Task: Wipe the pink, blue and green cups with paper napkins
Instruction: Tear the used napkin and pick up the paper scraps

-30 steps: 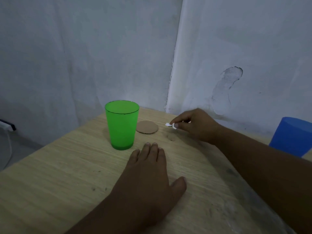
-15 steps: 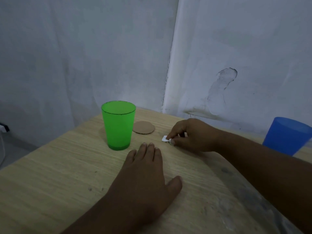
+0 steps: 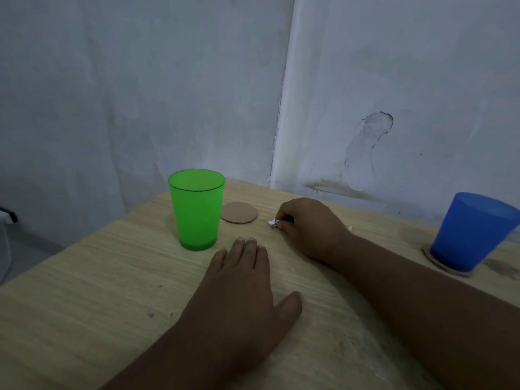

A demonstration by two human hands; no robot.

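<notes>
A green cup [image 3: 196,209] stands upright on the wooden table [image 3: 84,291], left of centre. At the right edge a blue cup [image 3: 472,230] stands mouth down on a round cardboard coaster [image 3: 446,267]. My right hand [image 3: 309,228] rests on the table between the cups, fingers pinched on a small white scrap of paper napkin [image 3: 272,222]. My left hand [image 3: 242,291] lies flat on the table, palm down, fingers apart, just right of the green cup and not touching it. No pink cup is in view.
A second round cardboard coaster [image 3: 239,212] lies bare on the table just behind and right of the green cup. Grey-white walls [image 3: 394,80] meet in a corner right behind the table. The table's left edge runs diagonally, with floor below it.
My right hand with the napkin scrap came down from near the bare coaster to the table and drew slightly toward me. My left hand stayed flat. The view shifted, showing more of the blue cup.
</notes>
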